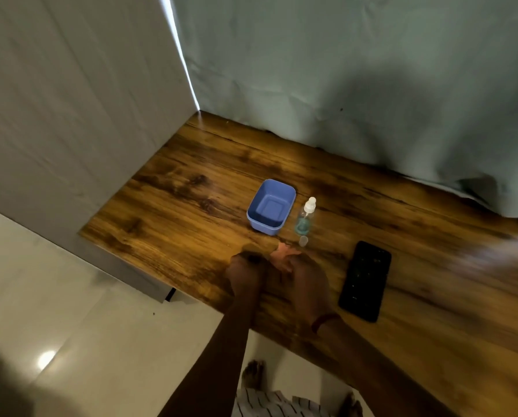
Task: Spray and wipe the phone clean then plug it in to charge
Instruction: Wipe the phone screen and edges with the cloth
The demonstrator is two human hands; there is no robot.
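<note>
A black phone (pixel 364 281) lies flat on the wooden table (pixel 191 212), to the right of both hands. A small clear spray bottle (pixel 306 216) with a white nozzle and bluish liquid stands behind the hands, and its clear cap (pixel 303 240) lies just in front of it. A pinkish cloth (pixel 282 254) shows between the hands at the fingertips. My right hand (pixel 304 281) rests on the table with its fingers closed on the cloth. My left hand (pixel 245 275) is curled next to it; a dark blur at its fingertips hides what it holds.
An empty blue plastic tub (pixel 271 207) stands behind the hands, left of the bottle. A green curtain (pixel 357 85) hangs along the table's back edge and a grey panel (pixel 71 115) borders its left side. Pale floor tiles (pixel 86 326) and bare feet show below the table's near edge.
</note>
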